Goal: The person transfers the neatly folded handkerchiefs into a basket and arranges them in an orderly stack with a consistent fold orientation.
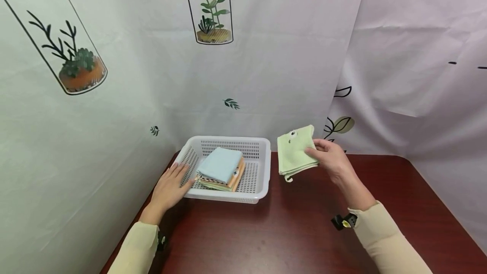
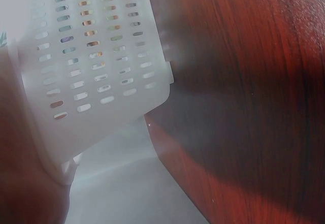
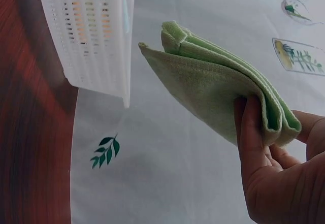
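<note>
My right hand (image 1: 332, 159) pinches a folded light green hand towel (image 1: 294, 149) above the table, to the right of the basket. The towel has a small embroidered eye and a hanging loop. In the right wrist view its folded layers sit between thumb and fingers (image 3: 250, 132). My left hand (image 1: 170, 186) rests with extended fingers on the left rim of a white plastic basket (image 1: 264, 168). Inside the basket lies a stack of folded cloths, a light blue towel (image 1: 220, 165) on top and orange and green ones beneath.
The basket stands toward the back left of a dark red wooden table (image 1: 243, 236). A white backdrop (image 1: 281, 75) printed with plants hangs close behind it and along the left side. The table's right edge meets more hanging cloth.
</note>
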